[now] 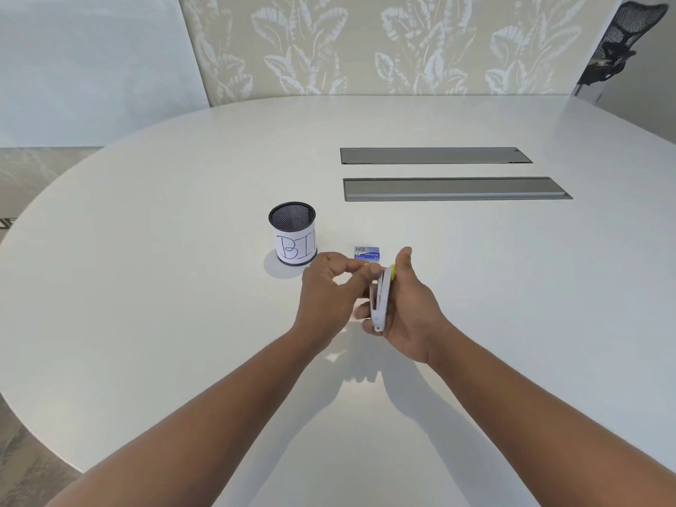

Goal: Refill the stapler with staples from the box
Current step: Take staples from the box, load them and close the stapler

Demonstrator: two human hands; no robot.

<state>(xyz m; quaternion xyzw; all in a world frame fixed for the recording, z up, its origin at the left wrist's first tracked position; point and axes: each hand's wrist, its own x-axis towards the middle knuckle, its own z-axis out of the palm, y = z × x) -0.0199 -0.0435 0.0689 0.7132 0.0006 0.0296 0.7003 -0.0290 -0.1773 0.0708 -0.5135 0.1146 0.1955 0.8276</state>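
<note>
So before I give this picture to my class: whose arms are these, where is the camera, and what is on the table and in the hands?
There is no machine here, only a person, and the camera sits on their head looking down, so both arms reach in from below. The right hand grips a white stapler with a yellow part at its far end. The left hand has its fingertips at that end; exactly what they do is too small to tell. On the white table lie a small blue staple box, a black mesh cup with a handwritten paper label, and two grey hatches.
</note>
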